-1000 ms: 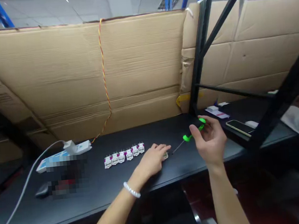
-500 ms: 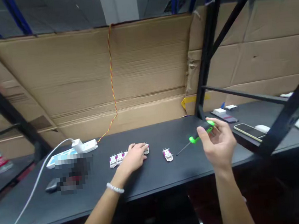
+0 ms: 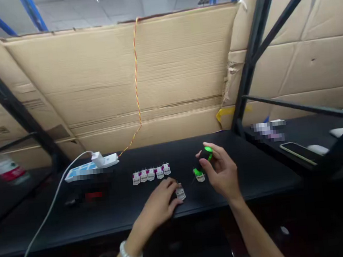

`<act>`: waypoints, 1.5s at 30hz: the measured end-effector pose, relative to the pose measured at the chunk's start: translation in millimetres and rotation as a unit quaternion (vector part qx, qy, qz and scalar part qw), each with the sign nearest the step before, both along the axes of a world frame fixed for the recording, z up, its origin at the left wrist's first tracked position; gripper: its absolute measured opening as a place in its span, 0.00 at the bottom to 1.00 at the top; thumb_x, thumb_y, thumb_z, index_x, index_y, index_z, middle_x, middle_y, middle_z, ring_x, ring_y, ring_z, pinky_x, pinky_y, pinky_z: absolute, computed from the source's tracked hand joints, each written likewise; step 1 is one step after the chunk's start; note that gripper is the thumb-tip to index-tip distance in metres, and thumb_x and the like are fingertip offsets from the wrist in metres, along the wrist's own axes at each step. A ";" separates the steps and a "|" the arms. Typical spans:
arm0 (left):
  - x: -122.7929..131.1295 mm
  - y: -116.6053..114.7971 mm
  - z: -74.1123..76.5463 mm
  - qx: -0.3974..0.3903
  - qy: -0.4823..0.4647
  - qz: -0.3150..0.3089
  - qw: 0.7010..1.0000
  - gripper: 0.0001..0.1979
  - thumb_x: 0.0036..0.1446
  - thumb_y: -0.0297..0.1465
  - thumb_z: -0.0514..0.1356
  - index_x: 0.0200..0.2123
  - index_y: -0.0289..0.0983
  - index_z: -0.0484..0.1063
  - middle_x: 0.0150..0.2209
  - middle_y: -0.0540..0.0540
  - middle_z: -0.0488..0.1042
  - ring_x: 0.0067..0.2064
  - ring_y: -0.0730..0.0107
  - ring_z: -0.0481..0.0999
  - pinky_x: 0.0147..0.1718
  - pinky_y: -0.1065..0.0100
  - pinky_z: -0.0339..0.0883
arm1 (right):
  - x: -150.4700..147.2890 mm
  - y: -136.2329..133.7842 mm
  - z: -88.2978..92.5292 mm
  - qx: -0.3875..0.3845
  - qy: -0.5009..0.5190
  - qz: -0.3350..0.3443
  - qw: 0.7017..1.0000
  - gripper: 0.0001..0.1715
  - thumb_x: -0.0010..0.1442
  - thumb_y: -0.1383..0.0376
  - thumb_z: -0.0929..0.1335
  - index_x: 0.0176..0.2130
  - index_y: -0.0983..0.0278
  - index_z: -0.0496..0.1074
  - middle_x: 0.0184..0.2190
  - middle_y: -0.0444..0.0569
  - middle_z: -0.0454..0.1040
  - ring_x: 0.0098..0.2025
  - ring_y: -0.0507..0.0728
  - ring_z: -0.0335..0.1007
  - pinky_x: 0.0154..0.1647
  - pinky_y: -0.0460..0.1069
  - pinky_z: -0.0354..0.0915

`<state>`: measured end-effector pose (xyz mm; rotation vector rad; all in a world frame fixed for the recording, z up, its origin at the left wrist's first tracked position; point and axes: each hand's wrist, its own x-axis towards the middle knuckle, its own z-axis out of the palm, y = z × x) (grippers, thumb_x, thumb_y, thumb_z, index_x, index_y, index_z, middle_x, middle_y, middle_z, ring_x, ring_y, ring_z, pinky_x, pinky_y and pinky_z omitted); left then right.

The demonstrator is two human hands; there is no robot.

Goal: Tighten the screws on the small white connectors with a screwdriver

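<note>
My left hand [image 3: 162,202], with a pale bracelet at the wrist, has its thumb and fingers closed around a small white part [image 3: 180,193] at the table's front. In my right hand [image 3: 222,172] is a screwdriver [image 3: 204,154] with a black and green handle, pointing down and left. Its shaft can hardly be made out. Another small white part [image 3: 200,178] lies on the table just behind the lower end of the handle. Several white and purple parts with thin prongs, among them a middle one [image 3: 151,174], stand in a row beyond my left hand.
A power strip [image 3: 110,160] with a plugged-in white adapter [image 3: 97,160] and cable lies back left. Black rack posts [image 3: 246,72] frame the black table [image 3: 107,215]. Cardboard [image 3: 100,82] closes the back. A phone [image 3: 298,152] lies right, a bottle [image 3: 10,170] left.
My left hand has come from the row towards me and to the right, now with a white part. My right hand has moved left with the screwdriver. The camera view has shifted.
</note>
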<state>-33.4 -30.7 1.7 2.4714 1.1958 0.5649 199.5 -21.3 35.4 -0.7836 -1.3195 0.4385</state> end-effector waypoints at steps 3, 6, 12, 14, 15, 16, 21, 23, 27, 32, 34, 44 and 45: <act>-2.3 -6.8 -6.9 -0.001 -0.026 -0.001 1.000 0.18 0.67 0.31 0.65 0.59 0.43 0.72 0.57 0.43 0.74 0.57 0.57 0.75 0.61 0.56 0.71 | -10.7 1.6 -5.1 -0.005 -0.006 0.002 1.000 0.23 0.66 0.59 0.74 0.59 0.59 0.74 0.42 0.50 0.83 0.40 0.59 0.82 0.41 0.53 0.80; -3.9 -7.1 -12.6 -0.002 -0.045 -0.001 0.999 0.19 0.67 0.31 0.64 0.60 0.43 0.73 0.58 0.42 0.73 0.59 0.57 0.75 0.63 0.55 0.70 | -15.4 2.1 -7.8 -0.003 -0.004 0.004 1.000 0.23 0.65 0.60 0.75 0.58 0.59 0.74 0.41 0.50 0.83 0.40 0.59 0.82 0.40 0.53 0.80; -6.7 -4.6 -18.6 -0.013 -0.069 -0.012 0.997 0.19 0.69 0.34 0.64 0.61 0.43 0.73 0.59 0.41 0.72 0.60 0.57 0.74 0.64 0.55 0.69 | -16.4 1.5 -7.9 0.005 0.000 0.017 1.000 0.24 0.63 0.62 0.77 0.57 0.58 0.75 0.41 0.49 0.83 0.41 0.59 0.83 0.41 0.52 0.81; -6.9 -4.6 -19.6 -0.011 -0.070 -0.014 0.997 0.18 0.69 0.34 0.63 0.61 0.43 0.73 0.59 0.42 0.73 0.60 0.57 0.74 0.64 0.55 0.69 | -16.1 -0.1 -7.6 0.006 -0.002 0.016 1.000 0.24 0.62 0.62 0.77 0.57 0.58 0.76 0.41 0.49 0.82 0.40 0.59 0.84 0.41 0.53 0.82; -6.9 -4.6 -19.9 -0.009 -0.069 -0.014 0.997 0.18 0.69 0.34 0.63 0.61 0.43 0.73 0.59 0.42 0.73 0.60 0.58 0.74 0.64 0.55 0.69 | -16.2 -1.1 -7.6 0.005 -0.004 0.013 1.000 0.24 0.62 0.62 0.77 0.57 0.58 0.76 0.41 0.49 0.82 0.40 0.59 0.84 0.41 0.53 0.82; -6.9 -4.7 -20.1 -0.007 -0.068 -0.015 0.998 0.18 0.70 0.34 0.63 0.61 0.43 0.73 0.58 0.42 0.73 0.60 0.58 0.74 0.64 0.55 0.69 | -16.5 -2.3 -7.7 0.003 -0.007 0.011 1.000 0.24 0.62 0.62 0.77 0.57 0.58 0.76 0.41 0.50 0.82 0.40 0.59 0.84 0.41 0.54 0.82; -6.7 -5.0 -20.1 -0.002 -0.067 -0.017 0.998 0.18 0.70 0.33 0.63 0.61 0.42 0.73 0.59 0.42 0.73 0.60 0.58 0.74 0.64 0.56 0.69 | -21.4 -8.3 -7.8 0.002 -0.029 -0.009 1.000 0.27 0.60 0.63 0.79 0.57 0.57 0.76 0.42 0.49 0.81 0.41 0.59 0.83 0.42 0.53 0.82; -6.4 -5.1 -20.2 0.000 -0.073 -0.022 0.997 0.17 0.70 0.33 0.63 0.60 0.42 0.74 0.59 0.42 0.74 0.59 0.58 0.74 0.64 0.56 0.70 | -23.6 -10.7 -6.5 -0.006 -0.050 -0.019 0.999 0.26 0.63 0.63 0.77 0.59 0.56 0.76 0.45 0.50 0.80 0.44 0.59 0.82 0.44 0.53 0.81; -5.9 -4.1 -21.6 0.008 -0.085 -0.027 0.996 0.17 0.70 0.31 0.63 0.60 0.42 0.75 0.58 0.42 0.74 0.59 0.58 0.74 0.64 0.56 0.70 | -24.6 -14.9 -4.6 -0.011 -0.109 -0.017 0.994 0.25 0.71 0.63 0.69 0.66 0.55 0.70 0.54 0.54 0.75 0.51 0.61 0.79 0.51 0.56 0.79; -6.0 -2.6 -24.8 0.011 -0.092 -0.026 0.995 0.17 0.69 0.30 0.64 0.60 0.41 0.75 0.58 0.42 0.74 0.58 0.59 0.75 0.63 0.56 0.71 | -20.7 -19.8 -2.3 -0.003 -0.102 0.079 0.992 0.26 0.76 0.64 0.62 0.69 0.54 0.63 0.58 0.56 0.72 0.48 0.60 0.80 0.49 0.58 0.80; -6.0 -2.5 -25.0 0.015 -0.093 -0.026 0.995 0.18 0.69 0.30 0.64 0.60 0.42 0.75 0.57 0.42 0.74 0.58 0.59 0.75 0.62 0.57 0.72 | -20.4 -21.7 0.7 0.012 -0.112 0.080 0.990 0.23 0.73 0.62 0.66 0.66 0.55 0.68 0.59 0.56 0.70 0.51 0.62 0.78 0.53 0.60 0.79; -5.1 -3.5 -22.3 0.024 -0.081 -0.025 0.996 0.18 0.69 0.31 0.64 0.61 0.41 0.75 0.58 0.41 0.74 0.58 0.57 0.75 0.63 0.54 0.71 | -27.3 -28.9 5.0 0.010 -0.124 0.019 0.992 0.23 0.74 0.66 0.65 0.65 0.56 0.70 0.58 0.57 0.72 0.57 0.63 0.75 0.56 0.61 0.75; -5.2 -3.6 -22.8 0.025 -0.081 -0.026 0.996 0.18 0.69 0.31 0.64 0.61 0.41 0.75 0.58 0.41 0.74 0.58 0.57 0.75 0.63 0.54 0.72 | -27.3 -28.6 4.5 0.016 -0.134 0.022 0.991 0.24 0.73 0.65 0.66 0.66 0.56 0.70 0.58 0.57 0.71 0.57 0.64 0.75 0.57 0.61 0.75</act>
